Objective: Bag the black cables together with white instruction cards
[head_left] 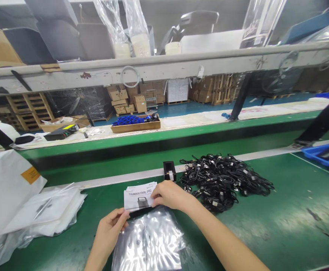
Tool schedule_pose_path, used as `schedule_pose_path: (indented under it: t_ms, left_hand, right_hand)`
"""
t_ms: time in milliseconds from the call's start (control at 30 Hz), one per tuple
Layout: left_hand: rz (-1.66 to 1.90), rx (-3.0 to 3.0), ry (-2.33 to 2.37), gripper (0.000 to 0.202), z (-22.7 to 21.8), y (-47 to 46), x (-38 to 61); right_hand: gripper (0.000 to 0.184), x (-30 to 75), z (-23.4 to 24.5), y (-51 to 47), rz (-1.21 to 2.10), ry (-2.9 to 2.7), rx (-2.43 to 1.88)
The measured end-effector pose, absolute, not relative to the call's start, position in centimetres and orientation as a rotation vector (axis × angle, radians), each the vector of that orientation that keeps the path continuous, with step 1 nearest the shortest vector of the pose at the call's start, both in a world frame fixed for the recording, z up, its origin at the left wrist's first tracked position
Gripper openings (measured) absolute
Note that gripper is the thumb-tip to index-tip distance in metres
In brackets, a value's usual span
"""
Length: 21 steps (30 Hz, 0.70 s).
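Note:
A white printed booklet reading "THUNDERTRAIL PRO" lies in front of me, with more papers showing behind its top edge. My left hand pinches its lower left corner between thumb and fingers. At its right side, my right hand has thumb and fingertips closed on the edge. Just below the booklet, clear plastic bags with small dark print lie flat on the green table. A dark strip shows between booklet and bags; what it is I cannot tell.
A heap of black cables lies right of my hands. Behind them stands a black tape dispenser. Filled plastic bags are at left, a blue tray far right. A cardboard tray of blue parts sits on the ledge.

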<state>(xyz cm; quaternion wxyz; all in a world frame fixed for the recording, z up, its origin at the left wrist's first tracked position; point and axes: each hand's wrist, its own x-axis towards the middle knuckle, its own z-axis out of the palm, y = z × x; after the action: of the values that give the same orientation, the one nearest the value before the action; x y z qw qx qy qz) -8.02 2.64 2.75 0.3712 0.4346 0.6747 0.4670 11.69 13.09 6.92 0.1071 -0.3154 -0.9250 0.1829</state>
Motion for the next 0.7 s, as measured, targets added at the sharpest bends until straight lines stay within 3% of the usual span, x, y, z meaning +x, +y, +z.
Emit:
schedule_pose_path:
  t_ms: [167, 433, 600, 700]
  left_hand:
    - [1.234, 1.136, 1.721, 0.031, 1.9, 2.4, -7.6]
    - [1.243, 1.209, 1.725, 0.028, 1.6, 2.3, -7.2]
    - [1.217, 1.117, 1.841, 0.035, 1.7, 2.7, -7.7]
    - [1.220, 0.997, 1.939, 0.042, 2.0, 2.2, -8.5]
  right_hand:
    - [0.055, 9.4, 5.7, 10.5, 0.352, -2.615, -0.827]
    - [0.016, 7.2, 4.2, 9.7, 0.433, -2.555, -0.905]
    - [0.028, 7.5, 5.6, 9.9, 0.403, -2.387, -0.995]
    - [0.029, 8.3, 5.7, 8.7, 0.165, -2.190, -0.851]
